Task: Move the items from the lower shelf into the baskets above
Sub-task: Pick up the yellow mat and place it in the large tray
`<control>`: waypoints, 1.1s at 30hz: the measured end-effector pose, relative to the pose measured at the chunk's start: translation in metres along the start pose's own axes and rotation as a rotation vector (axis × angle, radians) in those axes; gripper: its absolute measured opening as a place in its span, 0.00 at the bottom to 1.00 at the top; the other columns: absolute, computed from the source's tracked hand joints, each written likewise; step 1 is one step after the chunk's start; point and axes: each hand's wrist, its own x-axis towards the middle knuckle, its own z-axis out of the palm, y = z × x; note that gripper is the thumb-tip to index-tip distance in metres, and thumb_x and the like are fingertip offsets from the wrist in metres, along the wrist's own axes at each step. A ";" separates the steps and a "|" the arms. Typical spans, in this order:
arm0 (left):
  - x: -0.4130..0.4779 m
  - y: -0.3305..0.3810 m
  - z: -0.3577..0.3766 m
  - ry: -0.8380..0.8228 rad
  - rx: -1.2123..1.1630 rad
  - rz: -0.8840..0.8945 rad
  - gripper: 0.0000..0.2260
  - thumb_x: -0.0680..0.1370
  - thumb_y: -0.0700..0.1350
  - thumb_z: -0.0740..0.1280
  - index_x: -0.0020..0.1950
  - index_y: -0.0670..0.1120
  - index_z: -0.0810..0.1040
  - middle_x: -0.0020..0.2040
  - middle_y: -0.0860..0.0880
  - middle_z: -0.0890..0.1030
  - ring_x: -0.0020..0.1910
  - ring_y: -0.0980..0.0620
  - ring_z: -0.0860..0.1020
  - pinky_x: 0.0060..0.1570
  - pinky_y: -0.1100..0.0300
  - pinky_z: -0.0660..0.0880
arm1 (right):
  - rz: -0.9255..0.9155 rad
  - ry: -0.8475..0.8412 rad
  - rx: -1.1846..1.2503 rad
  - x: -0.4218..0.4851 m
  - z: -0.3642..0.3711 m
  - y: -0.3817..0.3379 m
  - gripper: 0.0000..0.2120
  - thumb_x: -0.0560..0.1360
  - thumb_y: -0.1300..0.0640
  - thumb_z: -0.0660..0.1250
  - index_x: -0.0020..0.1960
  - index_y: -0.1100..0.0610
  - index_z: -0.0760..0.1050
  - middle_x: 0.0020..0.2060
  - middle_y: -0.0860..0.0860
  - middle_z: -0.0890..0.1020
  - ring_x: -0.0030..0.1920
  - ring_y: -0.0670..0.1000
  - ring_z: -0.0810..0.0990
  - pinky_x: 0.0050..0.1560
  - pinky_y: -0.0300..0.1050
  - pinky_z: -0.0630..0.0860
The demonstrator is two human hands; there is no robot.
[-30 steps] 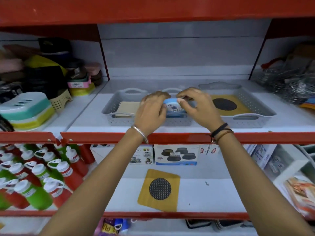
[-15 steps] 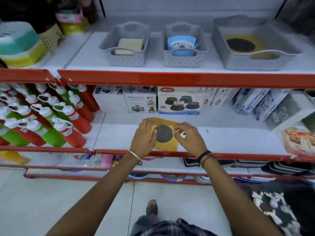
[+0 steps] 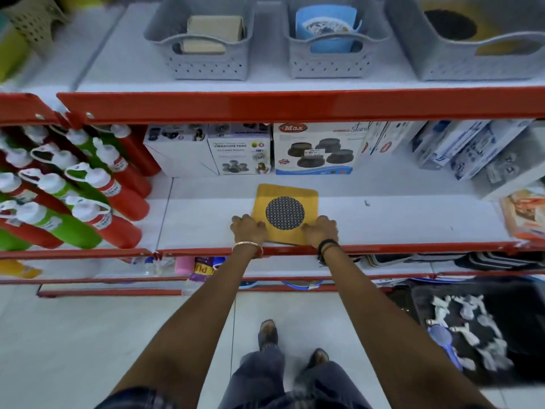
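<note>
pad (image 3: 285, 214) on lower shelf (image 3: 398, 222) front | boxes (image 3: 314, 149) behind | bottles (image 3: 73, 187) left | baskets (image 3: 333, 63) above

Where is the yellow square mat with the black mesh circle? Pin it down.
The yellow square mat with the black mesh circle lies at the lower shelf's front centre, between the left hand and right hand, before the Max box.

Both hands (image 3: 249, 230) slid back to yellow mat's (image 3: 284, 214) near corners

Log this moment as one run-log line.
stage: pickup | left hand: on mat near-left corner | right hand: on near-right corner | mat: flat on lower shelf | target: right basket
</note>
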 end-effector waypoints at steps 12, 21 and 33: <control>-0.060 0.015 -0.019 -0.049 -0.288 0.154 0.08 0.76 0.42 0.67 0.47 0.42 0.68 0.43 0.46 0.74 0.46 0.47 0.72 0.44 0.58 0.67 | -0.286 -0.016 0.385 -0.038 -0.070 0.049 0.13 0.73 0.57 0.69 0.47 0.60 0.66 0.36 0.46 0.73 0.44 0.53 0.74 0.32 0.36 0.67; -0.185 0.044 -0.006 0.182 -0.581 0.390 0.10 0.77 0.42 0.65 0.40 0.41 0.67 0.35 0.46 0.68 0.30 0.55 0.67 0.19 0.72 0.68 | -0.724 0.123 0.416 -0.127 -0.168 0.098 0.12 0.73 0.58 0.69 0.50 0.57 0.66 0.36 0.42 0.73 0.36 0.39 0.72 0.33 0.25 0.70; -0.210 0.179 -0.087 0.326 -0.718 0.679 0.08 0.73 0.52 0.68 0.44 0.48 0.76 0.45 0.37 0.81 0.44 0.36 0.79 0.43 0.39 0.77 | -0.938 0.476 0.545 -0.121 -0.290 0.042 0.13 0.75 0.57 0.68 0.58 0.59 0.75 0.46 0.54 0.78 0.41 0.46 0.76 0.42 0.31 0.73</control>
